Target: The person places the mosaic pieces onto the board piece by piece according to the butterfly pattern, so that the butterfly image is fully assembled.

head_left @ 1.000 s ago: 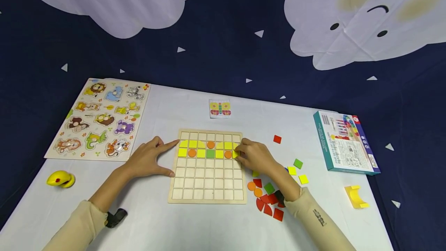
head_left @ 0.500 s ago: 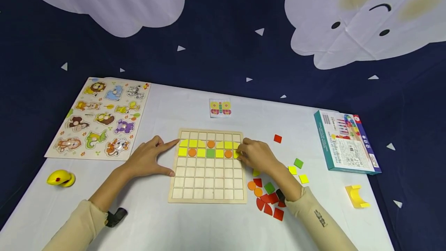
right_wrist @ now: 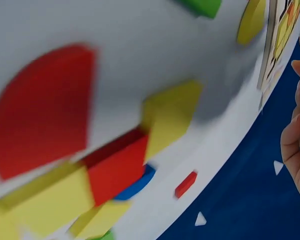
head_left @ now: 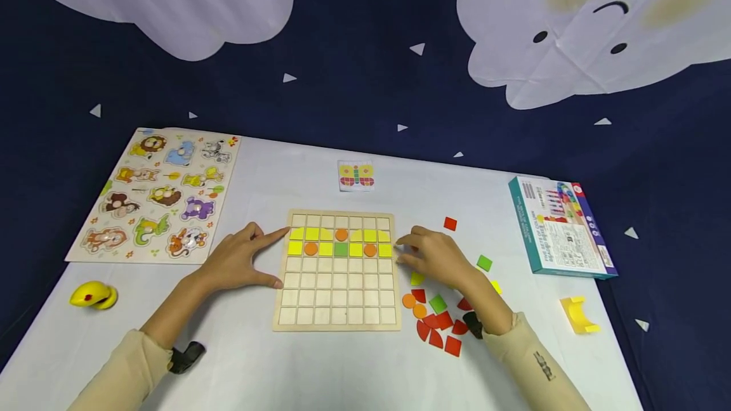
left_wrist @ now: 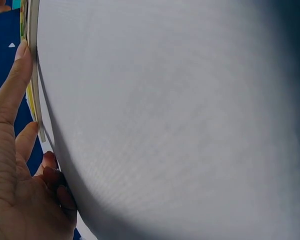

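The wooden grid board [head_left: 338,299] lies flat in mid-table. Across its second and third rows sit yellow pieces, several orange discs and a green square [head_left: 341,249]. A yellow piece [head_left: 385,250] fills the right end of the third row. My left hand [head_left: 234,260] spreads thumb and index finger against the board's left edge; in the left wrist view the fingertips touch the board's side. Just off the right edge hovers my right hand [head_left: 434,255], fingers loosely bent, with nothing visible between them. A card with a butterfly pattern [head_left: 356,176] lies behind the board.
Loose red, orange, green and yellow pieces [head_left: 444,320] lie scattered around and below my right hand. A lone red square [head_left: 450,224] lies farther back. An animal puzzle [head_left: 154,198] and yellow toy [head_left: 94,295] are left; a box [head_left: 562,227] and yellow curved block [head_left: 579,315] right.
My right hand has let go of the yellow piece at the third row's right end and drawn back to the right, off the board. The left hand stays at the board's edge.
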`<state>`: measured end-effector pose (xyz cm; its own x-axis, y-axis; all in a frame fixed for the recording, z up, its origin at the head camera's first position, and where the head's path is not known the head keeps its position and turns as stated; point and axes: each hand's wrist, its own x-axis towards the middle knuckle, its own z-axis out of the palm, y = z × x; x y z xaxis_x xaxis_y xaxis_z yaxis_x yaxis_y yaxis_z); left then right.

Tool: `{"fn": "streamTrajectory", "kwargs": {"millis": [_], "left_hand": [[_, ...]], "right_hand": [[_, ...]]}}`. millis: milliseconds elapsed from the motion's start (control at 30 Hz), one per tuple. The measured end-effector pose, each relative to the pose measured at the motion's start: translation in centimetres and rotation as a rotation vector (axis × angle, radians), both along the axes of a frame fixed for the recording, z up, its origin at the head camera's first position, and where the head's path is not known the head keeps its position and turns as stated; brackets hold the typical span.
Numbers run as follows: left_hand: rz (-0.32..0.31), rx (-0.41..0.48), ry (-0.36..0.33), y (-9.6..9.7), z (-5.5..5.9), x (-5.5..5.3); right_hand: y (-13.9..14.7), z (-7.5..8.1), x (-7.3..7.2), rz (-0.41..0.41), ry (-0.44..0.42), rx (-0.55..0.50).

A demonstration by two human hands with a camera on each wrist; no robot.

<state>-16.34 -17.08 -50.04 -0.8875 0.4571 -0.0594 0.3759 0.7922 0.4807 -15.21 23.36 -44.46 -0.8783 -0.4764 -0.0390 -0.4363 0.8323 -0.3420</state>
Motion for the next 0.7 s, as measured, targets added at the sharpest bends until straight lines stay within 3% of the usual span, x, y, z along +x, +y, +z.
{"fn": "streamTrajectory", "kwargs": {"millis": [367, 700], "left_hand": [[-0.004, 0.002, 0.003, -0.1, 0.1, 0.0], [-0.002, 0.005, 0.000, 0.0, 0.2, 0.1]], "right_hand": [[2.6, -0.6, 2.0, -0.018, -0.101, 0.016], [3.1, -1.3, 2.9, 0.023, -0.096, 0.025]]}}
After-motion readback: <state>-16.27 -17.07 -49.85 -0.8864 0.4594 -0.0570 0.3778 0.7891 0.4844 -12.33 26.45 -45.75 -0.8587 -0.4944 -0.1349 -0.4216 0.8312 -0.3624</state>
